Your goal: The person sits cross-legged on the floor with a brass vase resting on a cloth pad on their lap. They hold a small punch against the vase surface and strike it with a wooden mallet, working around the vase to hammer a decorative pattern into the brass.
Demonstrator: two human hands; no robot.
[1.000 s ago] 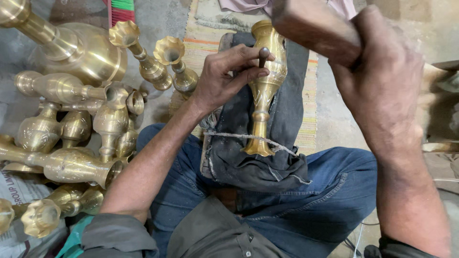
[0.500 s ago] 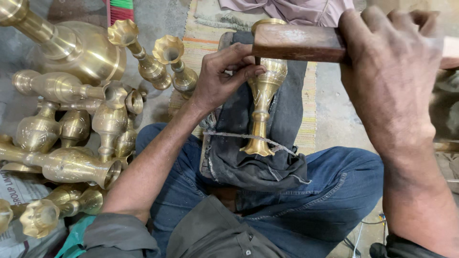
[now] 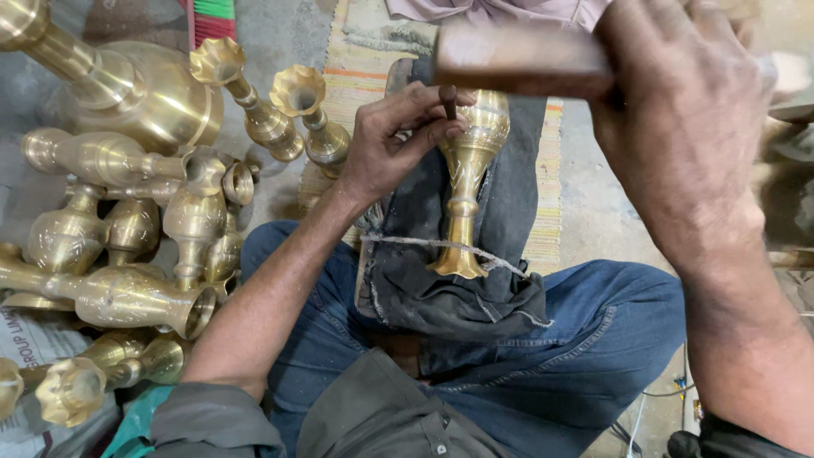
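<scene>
My left hand (image 3: 394,140) pinches a thin punch (image 3: 448,100) against a brass vase (image 3: 468,174) lying on dark cloth (image 3: 441,280) over my lap. My right hand (image 3: 687,127) grips a blurred wooden mallet (image 3: 517,59) just above the punch. A string (image 3: 424,243) crosses the vase's foot. More vases (image 3: 127,203) crowd the floor at my left.

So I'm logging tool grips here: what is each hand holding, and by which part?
The left hand pinches a small dark punch by its shaft against the brass vase. The right hand grips a wooden mallet by one end.
</scene>
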